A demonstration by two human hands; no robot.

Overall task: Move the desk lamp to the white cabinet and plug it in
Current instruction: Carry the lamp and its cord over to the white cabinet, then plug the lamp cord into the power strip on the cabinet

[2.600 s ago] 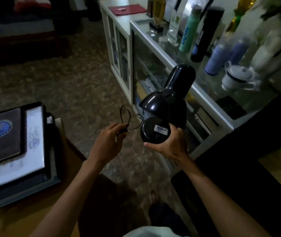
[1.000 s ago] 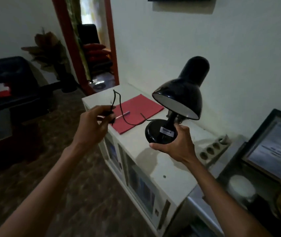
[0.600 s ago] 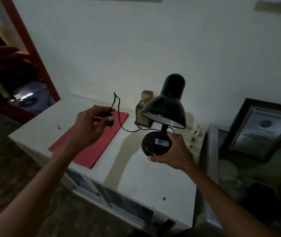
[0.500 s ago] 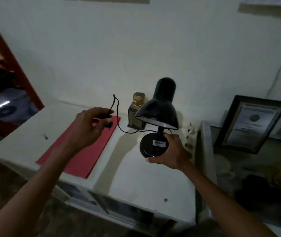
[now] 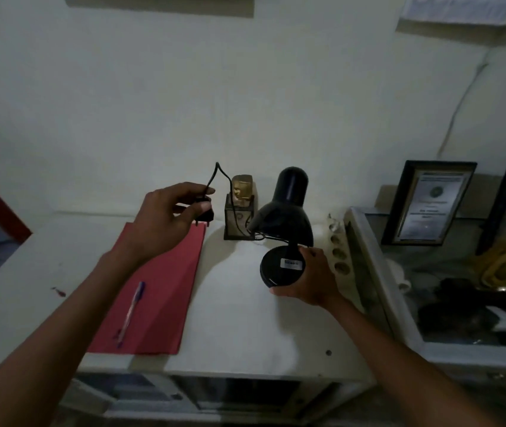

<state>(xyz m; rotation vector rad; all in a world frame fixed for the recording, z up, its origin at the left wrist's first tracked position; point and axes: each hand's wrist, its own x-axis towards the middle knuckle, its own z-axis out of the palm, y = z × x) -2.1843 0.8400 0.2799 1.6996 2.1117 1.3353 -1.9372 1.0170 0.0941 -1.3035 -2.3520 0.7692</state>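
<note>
A black desk lamp (image 5: 285,223) is held upright just above the white cabinet top (image 5: 239,318), right of centre. My right hand (image 5: 310,280) grips its round base from the right side. My left hand (image 5: 165,220) pinches the lamp's black plug (image 5: 204,214), prongs pointing down, over the cabinet's middle; the thin black cord (image 5: 221,177) loops up from the plug and back to the lamp. A white power strip (image 5: 338,254) with several sockets lies along the cabinet's right edge, just right of the lamp base.
A red folder (image 5: 159,288) with a purple pen (image 5: 131,309) on it lies on the cabinet's left half. A small dark box with a gold top (image 5: 241,211) stands by the wall behind the lamp. To the right, a glass-topped cabinet (image 5: 378,282) carries framed certificates (image 5: 427,204).
I walked from the desk to the white cabinet with the lamp and plug in hand. In the last half second the lamp came lower and nearer the power strip; both grips are unchanged.
</note>
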